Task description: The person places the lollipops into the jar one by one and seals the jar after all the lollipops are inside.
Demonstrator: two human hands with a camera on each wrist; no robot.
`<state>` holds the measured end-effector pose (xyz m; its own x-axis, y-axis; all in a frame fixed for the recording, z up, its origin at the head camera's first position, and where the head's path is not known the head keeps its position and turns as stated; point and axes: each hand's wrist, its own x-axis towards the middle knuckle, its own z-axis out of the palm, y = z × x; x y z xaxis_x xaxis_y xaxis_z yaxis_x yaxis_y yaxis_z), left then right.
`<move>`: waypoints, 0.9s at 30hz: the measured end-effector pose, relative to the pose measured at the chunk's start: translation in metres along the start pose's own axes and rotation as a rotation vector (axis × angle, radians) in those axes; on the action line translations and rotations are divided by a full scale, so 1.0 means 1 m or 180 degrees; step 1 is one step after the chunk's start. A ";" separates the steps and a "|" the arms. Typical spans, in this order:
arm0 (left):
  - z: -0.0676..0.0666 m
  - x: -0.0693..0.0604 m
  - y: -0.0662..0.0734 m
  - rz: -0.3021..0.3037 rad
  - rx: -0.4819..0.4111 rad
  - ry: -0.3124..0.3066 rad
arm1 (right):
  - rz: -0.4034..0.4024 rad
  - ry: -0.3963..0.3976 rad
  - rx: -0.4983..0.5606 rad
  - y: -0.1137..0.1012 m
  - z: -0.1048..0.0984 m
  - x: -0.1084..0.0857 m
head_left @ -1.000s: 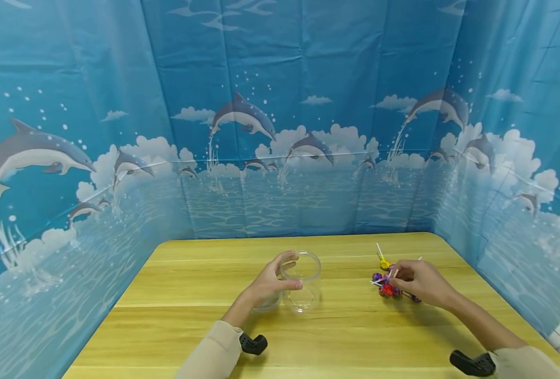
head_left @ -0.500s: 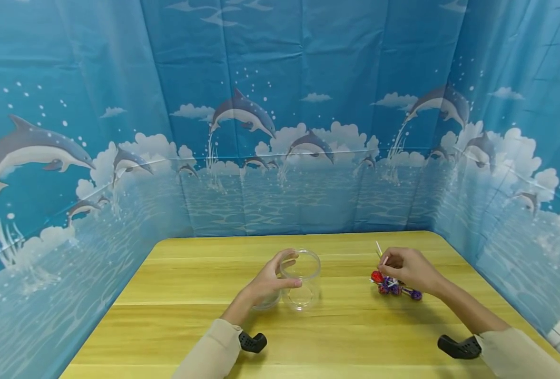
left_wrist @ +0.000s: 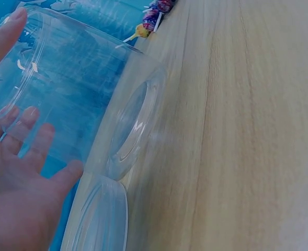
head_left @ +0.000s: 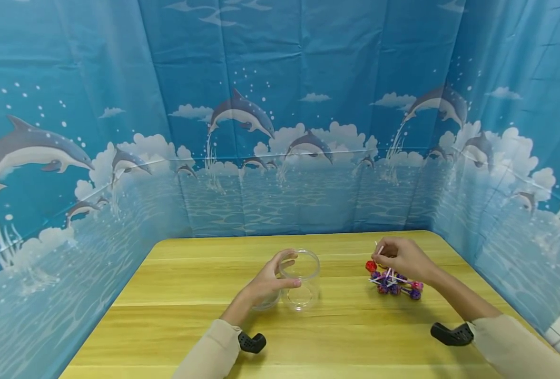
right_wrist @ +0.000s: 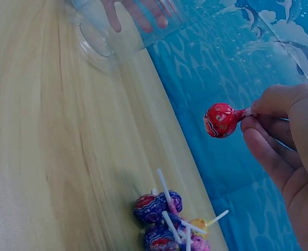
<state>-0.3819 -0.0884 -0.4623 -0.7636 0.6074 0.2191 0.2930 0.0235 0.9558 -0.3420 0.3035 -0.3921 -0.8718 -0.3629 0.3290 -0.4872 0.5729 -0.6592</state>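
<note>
Head view: on the table (head_left: pixel 180 300), I see the jar (head_left: pixel 310 281) standing upright, the left hand (head_left: pixel 266 283) curled round its wall; brace it there without squeezing. The lid (left_wrist: pixel 104 219) lies just beside it. Well apart, near the pile (head_left: pixel 394 289), the right hand (head_left: pixel 408 260) holds the red lollipop (right_wrist: pixel 220 120) raised, pinched by its stick; grip firmly, close to the candy, clear of other sticks.
</note>
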 end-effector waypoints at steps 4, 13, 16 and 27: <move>0.001 0.000 0.001 -0.0006 0.0019 -0.0003 | 0.0017 -0.0005 -0.0058 -0.006 -0.004 0.005; 0.000 -0.001 0.001 -0.0014 0.0012 -0.0012 | -0.0064 0.0012 -0.0226 -0.017 -0.004 0.014; 0.000 -0.001 0.001 -0.0012 0.0036 -0.0014 | -0.0103 0.0003 -0.0232 -0.018 -0.003 0.016; 0.001 -0.002 0.003 -0.0041 0.0048 -0.0014 | -0.0198 -0.0056 -0.0111 -0.027 0.003 0.032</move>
<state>-0.3794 -0.0889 -0.4598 -0.7650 0.6103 0.2058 0.2917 0.0434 0.9555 -0.3565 0.2738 -0.3657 -0.8389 -0.4112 0.3566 -0.5422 0.5739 -0.6137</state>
